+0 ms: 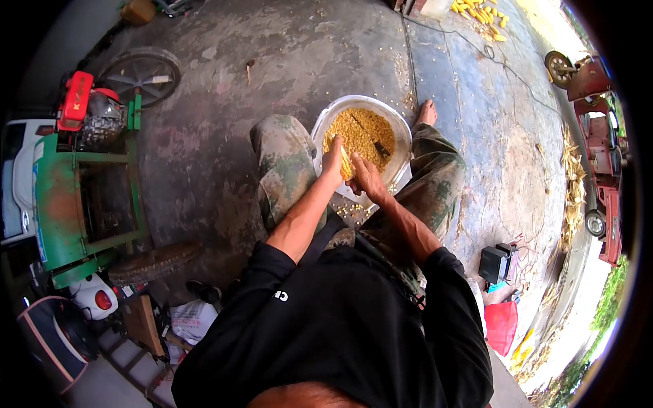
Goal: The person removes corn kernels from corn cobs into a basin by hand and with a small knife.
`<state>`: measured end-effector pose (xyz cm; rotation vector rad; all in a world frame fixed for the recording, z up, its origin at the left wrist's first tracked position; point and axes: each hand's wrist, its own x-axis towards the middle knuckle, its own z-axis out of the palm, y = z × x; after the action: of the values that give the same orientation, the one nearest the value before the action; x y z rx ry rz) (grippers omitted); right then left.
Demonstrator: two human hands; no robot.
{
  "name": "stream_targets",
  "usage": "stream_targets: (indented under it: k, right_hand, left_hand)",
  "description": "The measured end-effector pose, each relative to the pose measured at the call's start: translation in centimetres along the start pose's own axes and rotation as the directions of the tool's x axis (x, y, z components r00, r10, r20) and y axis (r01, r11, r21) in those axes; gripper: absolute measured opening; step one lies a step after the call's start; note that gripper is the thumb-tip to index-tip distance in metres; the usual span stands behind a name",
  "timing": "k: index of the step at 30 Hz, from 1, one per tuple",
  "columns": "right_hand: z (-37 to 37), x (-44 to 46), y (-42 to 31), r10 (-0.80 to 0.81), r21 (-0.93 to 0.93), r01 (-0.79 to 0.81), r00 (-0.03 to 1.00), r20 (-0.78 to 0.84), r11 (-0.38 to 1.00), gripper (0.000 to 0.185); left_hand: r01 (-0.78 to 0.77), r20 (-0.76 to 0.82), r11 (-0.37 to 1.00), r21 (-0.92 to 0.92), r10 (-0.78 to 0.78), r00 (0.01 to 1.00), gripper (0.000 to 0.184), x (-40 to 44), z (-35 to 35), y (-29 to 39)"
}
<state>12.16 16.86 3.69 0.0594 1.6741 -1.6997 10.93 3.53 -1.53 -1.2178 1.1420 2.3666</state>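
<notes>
An ear of corn (pixel 347 165) with yellow kernels is held between my two hands over the near side of a basin. My left hand (pixel 332 163) is closed round its left side. On its right side my right hand (pixel 368 179) is closed against it, with the thumb on the kernels; its lower fingers are partly hidden. Below them a pale round basin (pixel 322 129) holds many loose corn kernels (pixel 354 126). Lying on the kernels is a thin tool with a dark end (pixel 381 149); its kind is unclear.
The basin stands between my knees, with stray kernels (pixel 354 215) on the near side. At left is a green machine frame (pixel 58 197) with a red engine (pixel 76 102). Corn ears (pixel 479 12) lie at the far right. A black battery-like box (pixel 493 264) and red bag (pixel 501 326) are at right.
</notes>
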Motion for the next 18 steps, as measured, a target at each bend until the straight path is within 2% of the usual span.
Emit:
stream_targets:
  k: [2,6,8,9,14,16,17,18]
  right_hand:
    - [0.4,-0.4,0.0,-0.082,-0.141,0.079,0.997,-0.015,0.987,0.052]
    - [0.6,0.1,1.0,-0.116,-0.155,0.113,0.993,-0.011,0.981,0.048]
    - [0.7,0.6,1.4,-0.290,-0.202,0.269,0.954,-0.081,0.942,0.044]
    - [0.6,0.7,1.4,-0.174,-0.076,0.166,0.978,-0.118,0.983,0.042]
    - [-1.2,1.1,1.1,-0.110,-0.040,0.110,0.994,-0.012,0.993,0.040]
    - [-1.6,1.6,1.2,-0.130,0.130,0.147,0.982,-0.135,0.980,0.039]
    - [-2.1,1.9,1.0,-0.031,0.294,0.066,0.992,-0.123,0.954,0.040]
    - [-2.4,2.2,0.8,-0.033,0.292,0.068,0.992,-0.125,0.954,0.040]
  left_hand:
    - [-0.050,-0.040,0.999,-0.019,0.049,0.998,0.070,-0.1,0.0,0.0]
    - [-0.032,-0.096,0.999,0.019,0.034,0.995,0.064,0.4,-0.5,0.1]
    - [-0.010,-0.074,1.000,-0.015,0.009,0.997,0.062,0.3,-0.5,0.0]
    - [0.010,-0.050,0.999,-0.049,-0.013,0.999,0.060,0.2,-0.4,0.1]
    - [0.007,-0.042,1.000,-0.017,-0.007,0.999,0.064,1.6,-0.7,-0.6]
    - [0.003,0.005,0.999,0.032,-0.003,1.000,0.070,2.8,-1.0,-1.3]
    - [-0.022,0.000,1.000,0.020,0.022,1.000,0.076,1.3,-0.3,-0.7]
    - [-0.022,0.003,1.000,0.020,0.022,1.000,0.076,1.7,-0.4,-0.9]
